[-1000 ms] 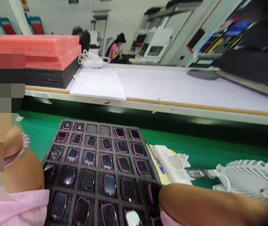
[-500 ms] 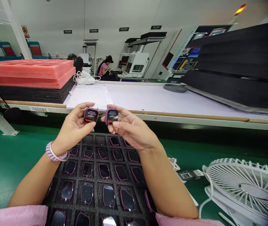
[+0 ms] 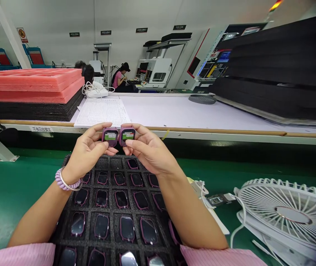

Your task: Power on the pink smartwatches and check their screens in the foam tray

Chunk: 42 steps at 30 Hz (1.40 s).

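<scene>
My left hand (image 3: 87,149) grips a purple-framed smartwatch case (image 3: 110,137) by its edges, thumb at the lower front. A matching smartwatch case (image 3: 127,136) is pinched in my right hand (image 3: 149,149), the thumb over its lower screen corner. Both screens face me, lit with green bands and small text I cannot read. The two cases are held side by side, very close together; whether they touch I cannot tell. Below them lies a black foam tray (image 3: 110,210) whose cells hold several more purple-framed watch cases (image 3: 101,226) with dark screens.
Beyond my hands is a white bench (image 3: 158,111) with a lined paper sheet (image 3: 102,111). Pink foam trays (image 3: 36,85) are stacked at left, black foam sheets (image 3: 280,74) at right. A white fan (image 3: 291,214) stands at lower right. A person (image 3: 120,79) sits far back.
The two watch cases have come closer together. Their screens have switched from text with a red-orange strip to green bands. My right thumb now covers a lower screen corner.
</scene>
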### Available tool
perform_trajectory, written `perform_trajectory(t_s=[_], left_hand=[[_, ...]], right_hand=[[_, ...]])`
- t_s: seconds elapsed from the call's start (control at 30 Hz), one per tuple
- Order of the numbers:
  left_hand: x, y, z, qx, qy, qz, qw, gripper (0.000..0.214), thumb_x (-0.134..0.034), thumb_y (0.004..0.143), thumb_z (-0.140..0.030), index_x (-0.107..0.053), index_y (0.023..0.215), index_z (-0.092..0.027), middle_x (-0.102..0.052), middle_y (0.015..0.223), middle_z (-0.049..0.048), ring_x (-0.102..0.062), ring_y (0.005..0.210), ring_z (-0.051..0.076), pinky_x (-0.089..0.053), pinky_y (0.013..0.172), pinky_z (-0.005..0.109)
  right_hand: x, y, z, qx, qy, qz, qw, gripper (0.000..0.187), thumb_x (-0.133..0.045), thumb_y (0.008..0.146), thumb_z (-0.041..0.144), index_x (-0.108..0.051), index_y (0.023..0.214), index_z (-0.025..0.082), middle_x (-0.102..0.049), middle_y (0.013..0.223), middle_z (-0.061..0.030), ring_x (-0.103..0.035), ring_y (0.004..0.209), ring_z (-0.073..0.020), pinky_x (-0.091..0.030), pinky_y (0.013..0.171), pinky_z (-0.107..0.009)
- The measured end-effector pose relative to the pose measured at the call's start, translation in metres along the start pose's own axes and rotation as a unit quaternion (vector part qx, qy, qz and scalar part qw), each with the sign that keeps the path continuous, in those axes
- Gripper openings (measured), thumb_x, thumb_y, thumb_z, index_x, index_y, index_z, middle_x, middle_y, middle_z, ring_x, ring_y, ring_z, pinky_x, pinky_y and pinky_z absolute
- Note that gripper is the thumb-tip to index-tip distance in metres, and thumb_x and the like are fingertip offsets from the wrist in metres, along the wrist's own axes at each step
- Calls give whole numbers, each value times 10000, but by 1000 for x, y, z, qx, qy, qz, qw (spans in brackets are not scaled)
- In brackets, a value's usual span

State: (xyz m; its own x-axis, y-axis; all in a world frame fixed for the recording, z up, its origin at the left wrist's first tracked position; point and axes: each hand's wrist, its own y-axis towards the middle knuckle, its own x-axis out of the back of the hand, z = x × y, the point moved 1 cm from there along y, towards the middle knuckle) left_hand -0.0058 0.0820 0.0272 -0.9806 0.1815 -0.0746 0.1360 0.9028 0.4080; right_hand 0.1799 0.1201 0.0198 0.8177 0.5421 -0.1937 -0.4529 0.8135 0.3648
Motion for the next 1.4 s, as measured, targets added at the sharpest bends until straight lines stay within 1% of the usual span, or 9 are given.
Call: perform_trajectory(t_s=[0.2, 0.43, 0.63, 0.77, 0.9, 1.1, 1.17, 1.27, 1.4], left_hand=[[-2, 1, 1, 0, -1, -14, 1000, 396, -705, 872, -231, -634, 1257, -169, -756, 1053, 44, -769, 692, 136, -676, 673, 224], [1, 9, -1, 8, -10, -21, 1000, 490, -692, 795, -201, -625, 1278, -161, -748, 999, 23, -772, 688, 145, -676, 698, 242], [3, 27, -7, 2, -19, -7, 1000, 491, -644, 780, -194, -619, 1268, -151, -735, 917, 6, -770, 675, 154, -667, 681, 259], [6, 43, -11, 1, -14, -4, 1000, 485, -595, 780, -172, -619, 1265, -175, -712, 867, -15, -758, 661, 143, -657, 682, 272], [5, 54, -19, -37, -6, -5, 999, 537, -610, 740, -129, -602, 1272, -203, -717, 955, -14, -741, 682, 109, -654, 736, 268], [1, 60, -25, -134, 57, -15, 989, 626, -712, 700, -123, -560, 1301, -212, -720, 1059, 17, -718, 711, 97, -645, 761, 253], [1, 61, -26, -158, 73, -17, 984, 623, -710, 702, -125, -562, 1299, -224, -712, 1084, 19, -703, 715, 88, -642, 765, 250], [2, 63, -26, -183, 84, -22, 979, 606, -693, 714, -121, -568, 1296, -235, -700, 1091, 21, -684, 722, 83, -633, 750, 241], [5, 62, -27, -203, 94, -33, 974, 589, -685, 724, -106, -570, 1286, -241, -683, 1086, 27, -663, 740, 86, -619, 728, 229]], right_hand=[[-2, 4, -6, 27, -7, -18, 999, 440, -861, 807, 390, -605, 1125, 225, -608, 926, 3, -486, 595, -94, -428, 536, -250], [-3, 7, -2, 36, -11, -16, 999, 485, -862, 782, 347, -595, 1168, 228, -610, 887, 13, -542, 648, -117, -464, 599, -262], [6, 21, 3, 49, 10, 7, 999, 439, -776, 909, 561, -633, 1152, 224, -640, 937, -22, -596, 664, -127, -512, 607, -272], [16, 40, 4, 69, 18, 6, 997, 371, -744, 941, 544, -659, 1137, 241, -642, 942, -24, -591, 651, -135, -536, 584, -275], [19, 57, 9, 109, 7, -2, 994, 316, -728, 954, 512, -646, 1131, 263, -624, 918, -14, -581, 675, -145, -543, 573, -263], [13, 62, 23, 135, -17, 43, 990, 444, -715, 921, 613, -589, 1142, 250, -624, 956, -15, -591, 659, -137, -542, 580, -277], [12, 60, 28, 137, -17, 51, 989, 472, -744, 888, 588, -575, 1168, 248, -630, 983, -12, -604, 677, -136, -549, 611, -282], [10, 57, 33, 145, -29, 60, 987, 526, -825, 795, 423, -557, 1212, 250, -639, 992, 2, -623, 712, -137, -556, 669, -287], [8, 52, 38, 153, -51, 69, 984, 567, -814, 740, 271, -556, 1244, 252, -657, 983, 13, -648, 737, -144, -559, 703, -289]])
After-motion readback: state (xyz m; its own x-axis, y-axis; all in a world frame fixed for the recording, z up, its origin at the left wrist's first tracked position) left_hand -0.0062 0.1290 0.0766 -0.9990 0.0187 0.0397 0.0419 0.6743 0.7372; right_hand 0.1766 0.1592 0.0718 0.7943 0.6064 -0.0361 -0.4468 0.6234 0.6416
